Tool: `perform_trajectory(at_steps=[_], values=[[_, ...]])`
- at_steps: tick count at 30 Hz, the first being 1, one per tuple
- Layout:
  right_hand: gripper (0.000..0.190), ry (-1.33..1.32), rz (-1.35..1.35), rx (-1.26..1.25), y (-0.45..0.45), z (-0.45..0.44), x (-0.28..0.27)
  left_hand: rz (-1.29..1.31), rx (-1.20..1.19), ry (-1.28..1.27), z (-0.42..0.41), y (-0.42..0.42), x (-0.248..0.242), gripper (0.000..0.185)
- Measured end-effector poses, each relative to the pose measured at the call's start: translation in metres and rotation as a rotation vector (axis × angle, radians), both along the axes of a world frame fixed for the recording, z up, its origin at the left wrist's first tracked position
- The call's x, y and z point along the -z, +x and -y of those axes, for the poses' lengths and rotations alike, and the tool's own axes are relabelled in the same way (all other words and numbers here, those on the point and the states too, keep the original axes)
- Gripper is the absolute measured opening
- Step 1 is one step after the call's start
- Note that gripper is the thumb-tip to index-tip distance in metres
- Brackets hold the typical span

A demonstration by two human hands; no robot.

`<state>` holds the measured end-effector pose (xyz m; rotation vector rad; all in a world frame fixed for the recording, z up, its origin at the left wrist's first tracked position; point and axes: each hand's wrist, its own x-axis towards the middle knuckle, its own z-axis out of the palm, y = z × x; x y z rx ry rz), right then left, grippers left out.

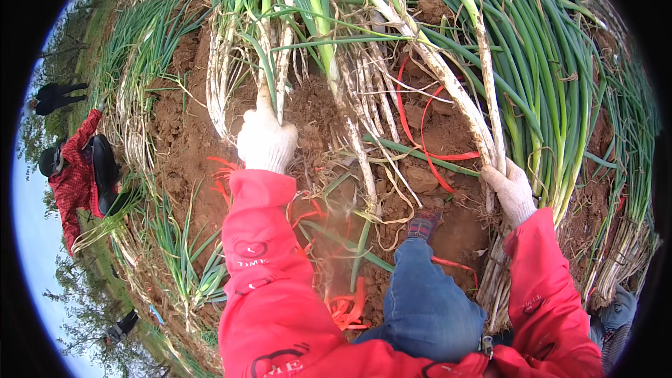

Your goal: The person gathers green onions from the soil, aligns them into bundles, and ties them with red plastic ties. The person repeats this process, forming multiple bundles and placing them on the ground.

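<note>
My left hand (266,140), in a white knit glove, grips the pale lower end of a green onion stalk (284,58) among others lying on the soil. In a matching glove, my right hand (510,192) is closed around the root ends of two long, thick green onions (455,92), whose leaves reach up and away. Between my hands lie loose white stalks (362,160) with thin roots and soil on them. A dense bundle of green onions (546,105) lies right beside my right hand, its white ends (494,283) below the wrist.
Red plastic ribbon (403,97) curls over the brown soil (178,131), with a tangle of red strips (346,308) near my bent knee (433,299). More onions (611,257) lie far right. At left, a person in a red checked shirt (79,155) crouches; others stand beyond.
</note>
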<state>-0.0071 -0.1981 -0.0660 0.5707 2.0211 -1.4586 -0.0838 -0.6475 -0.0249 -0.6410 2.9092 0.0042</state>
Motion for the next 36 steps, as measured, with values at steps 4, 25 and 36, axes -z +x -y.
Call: perform_trajectory(at_steps=[4,25,36], values=[[0.036,-0.021,0.056,0.013,0.015,0.007,0.008,0.236,-0.141,0.099,-0.043,0.098,0.056,0.1],[0.032,-0.191,0.018,0.036,0.03,-0.005,-0.002,-0.108,-0.57,1.862,-0.066,0.112,0.021,0.041],[0.044,0.17,-0.081,-0.181,0.04,-0.042,0.043,-0.752,-0.727,0.981,0.082,0.213,-0.109,0.024]])
